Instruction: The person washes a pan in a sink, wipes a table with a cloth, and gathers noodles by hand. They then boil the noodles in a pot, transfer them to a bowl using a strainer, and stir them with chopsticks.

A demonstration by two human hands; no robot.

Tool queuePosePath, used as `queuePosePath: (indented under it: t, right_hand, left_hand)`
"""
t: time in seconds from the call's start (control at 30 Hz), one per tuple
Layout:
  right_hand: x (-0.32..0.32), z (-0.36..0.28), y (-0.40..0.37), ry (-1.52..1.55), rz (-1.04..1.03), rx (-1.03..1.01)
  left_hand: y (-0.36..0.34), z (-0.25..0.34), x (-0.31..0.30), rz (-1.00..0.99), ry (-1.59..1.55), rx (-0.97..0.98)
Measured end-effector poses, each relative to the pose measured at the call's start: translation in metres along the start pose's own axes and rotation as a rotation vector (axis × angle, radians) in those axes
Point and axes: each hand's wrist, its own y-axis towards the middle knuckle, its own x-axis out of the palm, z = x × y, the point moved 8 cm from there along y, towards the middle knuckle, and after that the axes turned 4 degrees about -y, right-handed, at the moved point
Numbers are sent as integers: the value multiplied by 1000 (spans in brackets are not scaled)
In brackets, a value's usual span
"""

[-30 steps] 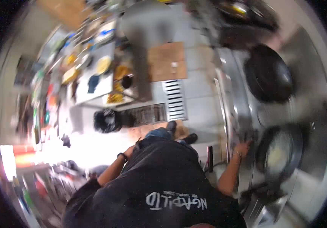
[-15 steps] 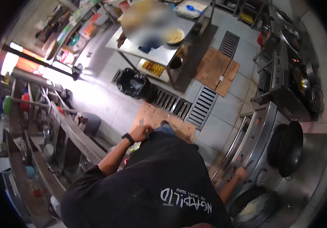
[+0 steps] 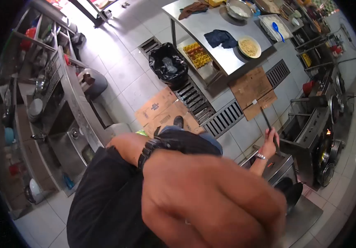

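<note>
My left hand (image 3: 211, 198) is raised close to the camera, large and blurred, back of the hand showing. A black watch (image 3: 148, 152) is on its wrist; its fingers bend away out of sight. My right hand (image 3: 269, 144), with a silver bracelet (image 3: 261, 156) at the wrist, is wrapped round a long, thin, dark utensil (image 3: 266, 118). The utensil points away from me, its far end overlapping the cardboard on the floor in this view. Beneath the right forearm is the steel stove (image 3: 283, 167). Dark pans (image 3: 295, 194) on it are partly hidden by my left hand.
A steel sink counter (image 3: 64, 144) runs along the left. Ahead, a steel table (image 3: 227, 60) holds a bowl of pale food (image 3: 249, 47) and a dark cloth (image 3: 220, 39). A black-lined bin (image 3: 168, 64), floor grates (image 3: 223, 118) and cardboard sheets (image 3: 252, 87) lie between. Another stove (image 3: 310, 124) stands right.
My left hand has risen from beside my waist to right in front of the camera. My right hand has moved forward, the utensil now pointing outward. The view has turned, shifting the room.
</note>
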Motion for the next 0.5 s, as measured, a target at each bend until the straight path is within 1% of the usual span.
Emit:
queuePosePath:
  t: [0.03, 0.07, 0.1, 0.13, 0.17, 0.2, 0.23, 0.27, 0.3, 0.33, 0.37, 0.4, 0.43, 0.47, 0.5]
  right_hand:
    - [15, -7, 7, -17, -6, -9]
    - [32, -15, 20, -9, -51, -40]
    - [53, -27, 35, 1, -102, -70]
    - [69, -37, 53, -12, -112, -90]
    - [88, -49, 71, -27, -159, -124]
    - [111, -60, 89, -39, -209, -156]
    - [133, -69, 108, -88, -234, -160]
    - [155, -76, 129, -135, -259, -161]
    - [176, -72, 159, -182, -298, -177]
    - [196, -64, 193, -223, -332, -198]
    - [216, -57, 218, -332, -317, -213]
    - [238, -49, 240, -439, -303, -227]
    - [262, -39, 262, -437, -320, -232]
    - [284, -30, 277, -619, -342, -339]
    - [302, -23, 287, -800, -364, -450]
  left_hand:
    - [-5, 8, -15, -29, -120, 47]
    - [-11, 18, -34, 30, -97, 46]
    - [-28, 25, -55, 231, -41, -27]
    - [-47, 31, -79, 342, 108, -40]
    - [-70, 38, -102, 512, 199, -98]
    - [-97, 41, -121, 697, 324, -158]
    - [-137, 42, -141, 808, 450, -214]
    - [-195, 43, -158, 1002, 593, -434]
    - [-236, 46, -161, 1070, 806, -580]
    - [-290, 45, -157, 1205, 774, -663]
    - [-330, 45, -145, 1128, 944, -832]
    - [-367, 43, -127, 1224, 915, -856]
    - [-390, 36, -106, 1324, 882, -880]
    - [-388, 31, -82, 1412, 893, -965]
    - [-397, 22, -62, 1455, 909, -917]
